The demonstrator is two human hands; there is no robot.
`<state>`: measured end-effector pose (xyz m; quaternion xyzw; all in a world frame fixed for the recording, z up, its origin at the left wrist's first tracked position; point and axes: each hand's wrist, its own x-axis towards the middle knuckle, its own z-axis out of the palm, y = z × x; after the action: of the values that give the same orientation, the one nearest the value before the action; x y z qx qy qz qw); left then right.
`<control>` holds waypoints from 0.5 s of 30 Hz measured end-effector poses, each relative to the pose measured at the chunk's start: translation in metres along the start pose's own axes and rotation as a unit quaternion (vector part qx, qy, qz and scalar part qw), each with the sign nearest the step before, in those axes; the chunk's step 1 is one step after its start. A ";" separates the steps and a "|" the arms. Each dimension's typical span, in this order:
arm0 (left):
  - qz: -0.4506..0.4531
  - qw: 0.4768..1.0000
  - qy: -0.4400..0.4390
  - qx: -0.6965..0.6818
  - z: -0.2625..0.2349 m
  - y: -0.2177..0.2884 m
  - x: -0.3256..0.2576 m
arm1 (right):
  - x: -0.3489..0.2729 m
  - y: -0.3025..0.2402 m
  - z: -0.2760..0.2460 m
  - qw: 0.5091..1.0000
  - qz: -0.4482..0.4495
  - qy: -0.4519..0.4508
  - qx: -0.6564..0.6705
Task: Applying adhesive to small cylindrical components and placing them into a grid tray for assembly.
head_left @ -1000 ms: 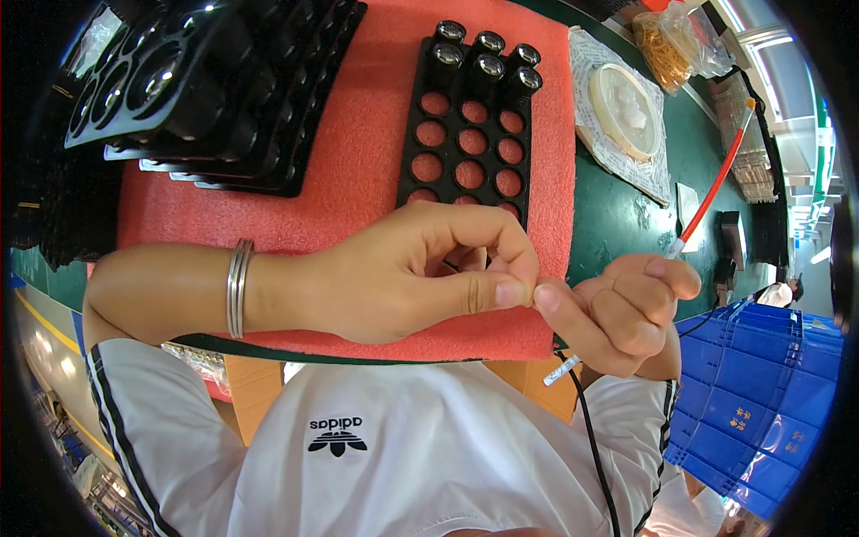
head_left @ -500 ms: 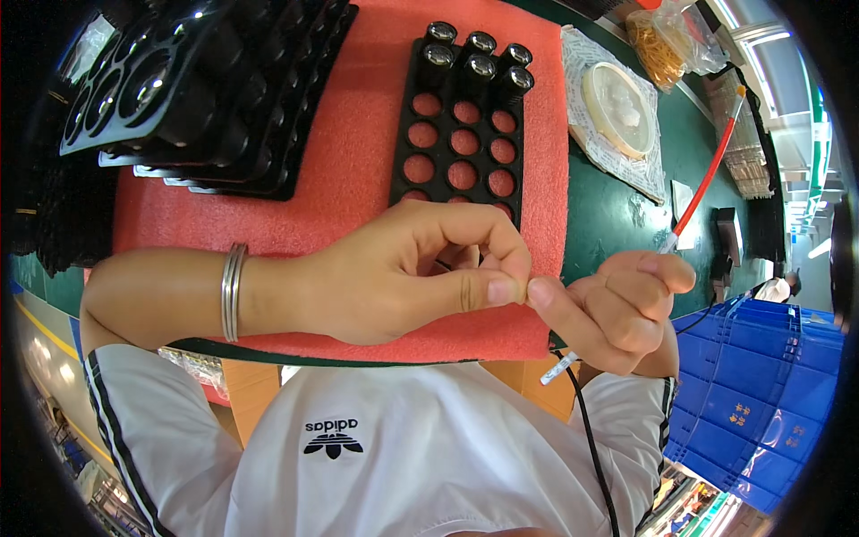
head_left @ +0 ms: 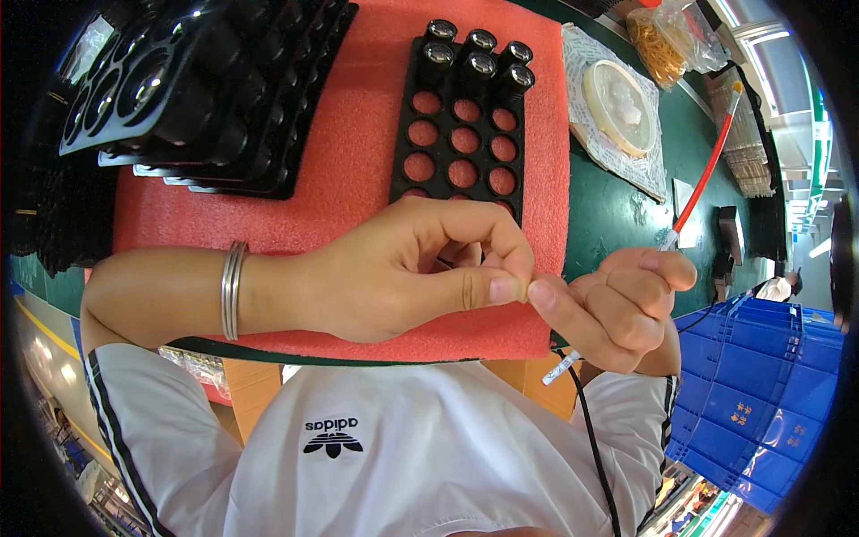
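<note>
My left hand, with silver bangles on the wrist, is closed in a pinch of thumb and index finger in front of my chest. What lies between those fingertips is too small or hidden to make out. A sliver of something dark shows inside its curled fingers. My right hand is closed around a thin brush with a red handle. The brush's tip points up and away to the right, and its white end sticks out below the hand. One outstretched right fingertip meets the left fingertips.
Beyond my hands, a black holed tray on a red foam mat carries several black cylinders with shiny tops. Stacked black trays stand left. A round dish lies on a wrapped board at right, near blue crates.
Almost nothing differs. The brush tip has shifted very slightly with the right hand; both hands keep the same hold and place.
</note>
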<state>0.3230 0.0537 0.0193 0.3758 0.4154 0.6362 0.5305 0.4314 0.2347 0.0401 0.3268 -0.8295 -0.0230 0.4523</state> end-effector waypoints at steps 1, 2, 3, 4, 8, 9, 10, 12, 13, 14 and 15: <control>-0.001 1.000 0.000 0.002 0.000 0.000 0.000 | 0.000 0.000 0.001 1.000 0.002 0.004 -0.001; -0.002 1.000 -0.001 0.003 0.000 0.000 0.001 | -0.001 0.000 0.002 1.000 0.003 0.008 -0.002; -0.002 1.000 -0.001 0.005 0.000 0.001 0.001 | -0.001 -0.001 0.002 1.000 0.005 0.012 -0.003; -0.001 1.000 -0.001 0.006 0.000 0.001 0.001 | -0.001 0.000 0.002 1.000 0.004 0.012 -0.001; -0.001 1.000 0.001 0.007 0.000 0.001 0.000 | 0.000 0.000 0.001 1.000 0.001 0.007 0.005; -0.002 1.000 0.002 0.007 0.000 0.001 0.001 | 0.000 0.001 0.001 1.000 0.001 0.005 0.007; -0.002 1.000 0.002 0.006 0.000 0.000 0.001 | 0.000 0.001 0.001 1.000 0.000 0.002 0.011; -0.002 1.000 0.002 0.005 0.000 0.000 0.000 | 0.000 0.002 0.000 1.000 -0.003 -0.002 0.020; -0.005 1.000 0.002 0.004 0.000 0.000 0.001 | 0.000 0.002 0.000 1.000 0.001 -0.002 0.020; -0.009 1.000 0.001 0.004 -0.001 0.000 0.001 | 0.000 0.002 0.000 1.000 0.005 -0.003 0.020; -0.012 1.000 0.000 0.003 -0.001 0.000 0.001 | 0.000 0.001 0.000 1.000 0.009 -0.003 0.021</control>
<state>0.3217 0.0549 0.0193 0.3721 0.4219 0.6284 0.5373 0.4306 0.2357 0.0405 0.3285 -0.8342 -0.0027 0.4430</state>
